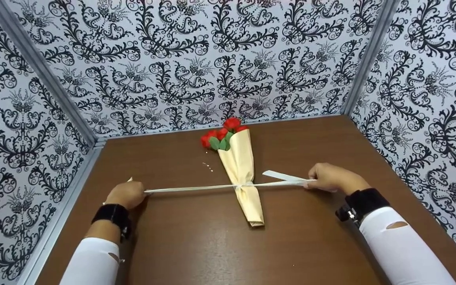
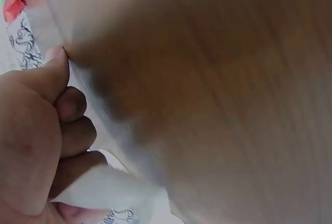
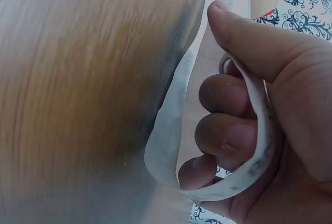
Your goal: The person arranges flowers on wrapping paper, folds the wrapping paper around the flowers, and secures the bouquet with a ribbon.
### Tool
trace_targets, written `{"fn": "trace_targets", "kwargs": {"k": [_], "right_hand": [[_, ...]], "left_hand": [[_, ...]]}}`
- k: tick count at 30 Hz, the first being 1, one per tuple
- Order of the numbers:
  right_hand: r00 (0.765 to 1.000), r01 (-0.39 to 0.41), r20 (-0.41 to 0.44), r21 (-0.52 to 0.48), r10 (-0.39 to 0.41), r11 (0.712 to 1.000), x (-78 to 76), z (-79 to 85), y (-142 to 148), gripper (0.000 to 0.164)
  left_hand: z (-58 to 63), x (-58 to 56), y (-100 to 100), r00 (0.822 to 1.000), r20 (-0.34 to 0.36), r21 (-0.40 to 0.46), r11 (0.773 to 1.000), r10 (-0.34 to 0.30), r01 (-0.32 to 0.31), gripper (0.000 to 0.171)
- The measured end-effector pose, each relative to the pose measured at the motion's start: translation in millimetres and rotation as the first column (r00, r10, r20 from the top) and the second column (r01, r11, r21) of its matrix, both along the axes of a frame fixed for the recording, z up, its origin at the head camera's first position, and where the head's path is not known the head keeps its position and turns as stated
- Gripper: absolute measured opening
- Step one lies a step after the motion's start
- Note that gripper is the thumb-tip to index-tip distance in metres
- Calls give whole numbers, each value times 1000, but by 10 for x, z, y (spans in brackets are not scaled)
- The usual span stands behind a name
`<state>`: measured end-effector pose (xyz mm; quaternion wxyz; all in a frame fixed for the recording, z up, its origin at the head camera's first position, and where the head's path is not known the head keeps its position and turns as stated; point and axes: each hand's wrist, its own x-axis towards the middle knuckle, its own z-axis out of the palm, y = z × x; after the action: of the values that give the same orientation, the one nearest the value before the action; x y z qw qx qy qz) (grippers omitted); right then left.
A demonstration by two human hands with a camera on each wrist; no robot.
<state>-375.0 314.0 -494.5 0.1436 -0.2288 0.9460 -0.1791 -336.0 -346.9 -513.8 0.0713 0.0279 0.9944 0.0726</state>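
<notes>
A bouquet of red roses (image 1: 232, 124) in cream wrapping paper (image 1: 240, 158) lies on the brown table, its blooms toward the back wall. Around its narrow waist a white ribbon (image 1: 192, 189) is tied, and both ends stretch out taut sideways. My left hand (image 1: 127, 194) grips the left end with curled fingers; a loose piece of ribbon (image 2: 104, 185) trails below them in the left wrist view. On the right, my right hand (image 1: 329, 177) pinches the other end between thumb and fingers. Its ribbon tail (image 3: 166, 146) loops through the curled fingers in the right wrist view.
The brown table (image 1: 180, 245) is bordered by patterned panels (image 1: 196, 71) at the back and both sides, with grey metal posts at the corners. Small white specks (image 1: 208, 166) lie left of the bouquet. Each wrist wears a black strap (image 1: 366, 204).
</notes>
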Motion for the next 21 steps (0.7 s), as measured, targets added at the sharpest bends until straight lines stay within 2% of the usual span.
{"fn": "trace_targets", "kwargs": {"k": [3,8,14,17,20,21], "right_hand": [[1000,4,29,2,-5,1000,-7,-33,35,43],[995,31,99,-9,-30,999,0,-73,89,42],[992,32,124,-37,-27,999,19,-82,129,39],[990,38,136,-37,-33,999,33,-85,142,41],[990,34,135,-41,-29,999,37,-87,138,43],[990,35,134,-36,-30,999,35,-87,136,43]], "left_hand": [[49,36,-50,994,47,94,990,98,-102,43],[189,129,-65,988,94,133,982,125,-137,42],[353,223,-22,974,160,195,962,162,-192,39],[382,247,-22,972,173,198,961,162,-195,35],[391,267,-36,957,212,240,939,196,-245,36],[379,259,-39,961,200,225,946,189,-233,34]]}}
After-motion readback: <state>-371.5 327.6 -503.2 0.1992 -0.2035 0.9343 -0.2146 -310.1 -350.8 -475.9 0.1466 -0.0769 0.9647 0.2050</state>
